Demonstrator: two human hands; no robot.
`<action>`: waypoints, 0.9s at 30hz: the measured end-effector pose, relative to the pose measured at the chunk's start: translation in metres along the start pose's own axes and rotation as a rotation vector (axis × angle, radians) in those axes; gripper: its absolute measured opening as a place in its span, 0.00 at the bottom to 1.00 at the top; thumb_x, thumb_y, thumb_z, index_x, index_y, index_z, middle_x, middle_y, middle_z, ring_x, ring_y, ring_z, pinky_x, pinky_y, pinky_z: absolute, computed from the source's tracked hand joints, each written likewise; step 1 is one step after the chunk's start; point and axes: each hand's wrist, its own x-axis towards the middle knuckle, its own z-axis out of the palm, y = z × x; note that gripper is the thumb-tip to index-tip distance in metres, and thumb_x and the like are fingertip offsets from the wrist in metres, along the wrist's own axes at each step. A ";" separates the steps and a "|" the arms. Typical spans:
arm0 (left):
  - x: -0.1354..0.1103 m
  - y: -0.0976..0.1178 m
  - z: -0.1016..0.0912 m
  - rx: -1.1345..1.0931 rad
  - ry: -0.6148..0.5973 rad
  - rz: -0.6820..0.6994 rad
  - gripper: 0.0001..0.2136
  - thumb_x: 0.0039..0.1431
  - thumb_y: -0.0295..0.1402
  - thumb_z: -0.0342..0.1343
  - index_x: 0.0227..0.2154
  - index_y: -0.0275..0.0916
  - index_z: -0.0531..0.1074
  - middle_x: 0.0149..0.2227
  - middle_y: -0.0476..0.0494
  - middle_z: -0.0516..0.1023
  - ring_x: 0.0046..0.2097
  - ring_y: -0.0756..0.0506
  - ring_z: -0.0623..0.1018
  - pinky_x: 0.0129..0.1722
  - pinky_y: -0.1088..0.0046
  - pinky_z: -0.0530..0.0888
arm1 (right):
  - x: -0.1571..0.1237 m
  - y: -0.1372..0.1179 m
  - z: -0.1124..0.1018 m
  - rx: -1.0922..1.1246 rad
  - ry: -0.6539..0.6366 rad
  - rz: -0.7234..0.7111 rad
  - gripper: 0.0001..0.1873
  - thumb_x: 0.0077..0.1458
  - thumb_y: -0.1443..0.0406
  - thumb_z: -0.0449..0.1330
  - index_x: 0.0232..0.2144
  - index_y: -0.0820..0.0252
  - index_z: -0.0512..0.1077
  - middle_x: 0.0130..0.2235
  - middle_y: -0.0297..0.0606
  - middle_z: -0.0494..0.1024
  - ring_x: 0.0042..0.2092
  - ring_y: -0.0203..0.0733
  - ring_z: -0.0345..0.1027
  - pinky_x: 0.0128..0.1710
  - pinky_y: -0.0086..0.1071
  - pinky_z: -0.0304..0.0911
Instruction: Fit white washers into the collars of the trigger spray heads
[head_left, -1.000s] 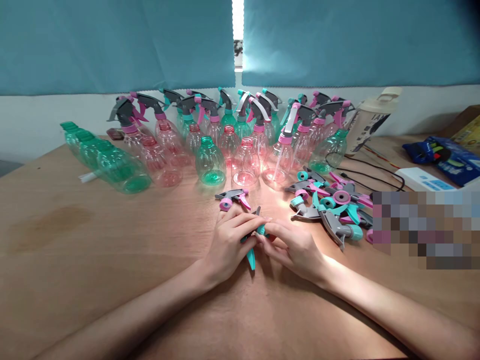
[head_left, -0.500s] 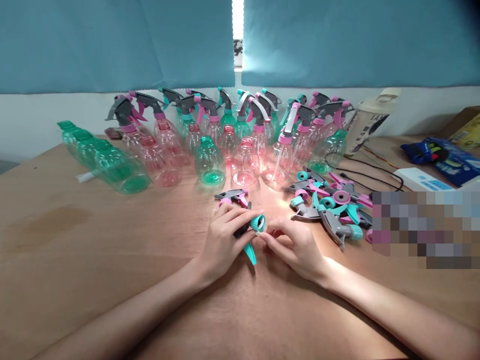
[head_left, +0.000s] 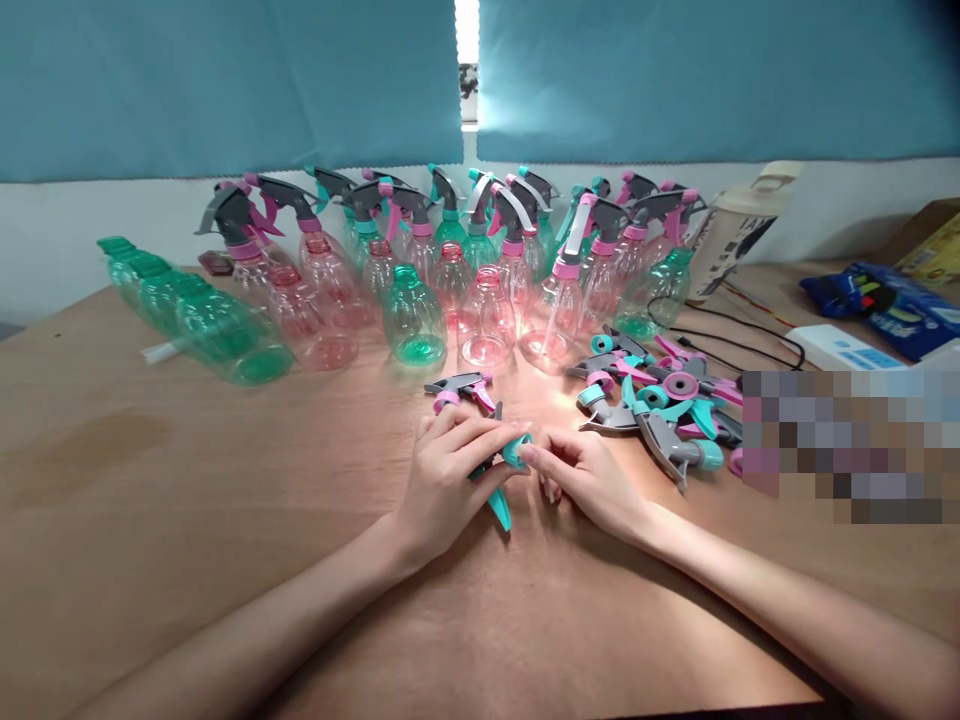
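My left hand (head_left: 446,480) is closed around a trigger spray head with a teal collar (head_left: 514,452) and a teal trigger (head_left: 499,508). Its collar opening faces right, toward my right hand (head_left: 592,475). The right thumb tip presses at that opening while the other fingers are curled. Something small and pale shows below these fingers, too unclear to name. Just beyond my left hand, a grey and pink spray head (head_left: 461,385) lies on the table. Several loose spray heads (head_left: 667,400) are heaped to the right of my hands.
Clear pink bottles (head_left: 487,325) and green bottles (head_left: 415,325) stand across the back, many with spray heads fitted. More green bottles (head_left: 225,335) are at the left. A white tumbler (head_left: 739,235), a black cable (head_left: 757,345) and a blue packet (head_left: 885,305) occupy the right side.
My right thumb has moved from the lower edge of the teal collar up onto its opening. The left hand keeps its hold on the spray head. The view has shifted slightly.
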 end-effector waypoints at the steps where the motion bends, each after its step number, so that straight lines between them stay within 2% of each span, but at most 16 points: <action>1: 0.000 0.000 0.000 -0.002 -0.001 -0.007 0.09 0.59 0.31 0.60 0.43 0.40 0.75 0.37 0.48 0.81 0.39 0.46 0.71 0.40 0.68 0.64 | 0.000 0.000 0.000 -0.004 -0.015 0.007 0.24 0.59 0.50 0.56 0.20 0.59 0.62 0.19 0.27 0.65 0.21 0.31 0.59 0.23 0.27 0.55; 6: 0.001 -0.002 -0.001 0.008 -0.009 -0.034 0.10 0.59 0.29 0.60 0.44 0.40 0.75 0.38 0.47 0.80 0.41 0.45 0.71 0.42 0.68 0.65 | 0.000 -0.001 -0.001 -0.106 -0.055 -0.035 0.21 0.63 0.52 0.50 0.23 0.59 0.63 0.20 0.28 0.66 0.22 0.32 0.61 0.24 0.27 0.56; 11: 0.000 0.000 0.000 0.039 -0.012 -0.011 0.09 0.59 0.29 0.60 0.42 0.41 0.76 0.37 0.48 0.81 0.40 0.45 0.71 0.41 0.68 0.64 | -0.002 -0.003 0.002 -0.278 -0.020 -0.142 0.16 0.65 0.59 0.48 0.26 0.58 0.63 0.20 0.27 0.66 0.22 0.31 0.60 0.25 0.26 0.55; 14: 0.001 -0.001 0.000 0.043 -0.026 -0.041 0.09 0.59 0.30 0.60 0.42 0.41 0.75 0.37 0.48 0.81 0.40 0.45 0.72 0.41 0.68 0.64 | -0.003 -0.001 -0.001 -0.314 0.050 -0.183 0.17 0.64 0.60 0.49 0.23 0.58 0.61 0.18 0.27 0.64 0.20 0.31 0.59 0.24 0.27 0.54; 17: 0.001 -0.006 -0.003 0.024 -0.002 -0.141 0.10 0.58 0.31 0.61 0.43 0.40 0.74 0.39 0.46 0.80 0.42 0.44 0.72 0.43 0.66 0.65 | -0.001 0.002 -0.009 -0.289 0.136 -0.157 0.19 0.63 0.58 0.50 0.21 0.58 0.60 0.18 0.27 0.65 0.19 0.31 0.59 0.22 0.27 0.54; 22: -0.001 -0.014 -0.005 -0.124 0.062 -0.288 0.11 0.57 0.31 0.61 0.43 0.40 0.72 0.38 0.46 0.77 0.40 0.46 0.73 0.40 0.70 0.69 | 0.001 0.003 -0.014 -0.202 0.033 -0.099 0.17 0.64 0.56 0.50 0.31 0.60 0.71 0.27 0.34 0.75 0.23 0.32 0.66 0.24 0.27 0.61; 24: -0.003 -0.013 -0.004 -0.231 0.066 -0.386 0.12 0.57 0.32 0.61 0.44 0.41 0.72 0.38 0.48 0.76 0.38 0.48 0.72 0.39 0.72 0.69 | 0.002 0.002 -0.013 -0.177 0.048 -0.082 0.17 0.63 0.56 0.51 0.34 0.61 0.74 0.30 0.36 0.77 0.26 0.34 0.69 0.26 0.27 0.63; 27: -0.005 -0.007 -0.001 -0.509 0.032 -0.572 0.12 0.55 0.34 0.62 0.43 0.42 0.72 0.38 0.49 0.75 0.36 0.50 0.73 0.36 0.74 0.70 | 0.003 0.003 -0.011 -0.102 0.096 -0.034 0.17 0.60 0.55 0.55 0.37 0.61 0.76 0.30 0.37 0.78 0.29 0.36 0.71 0.27 0.28 0.65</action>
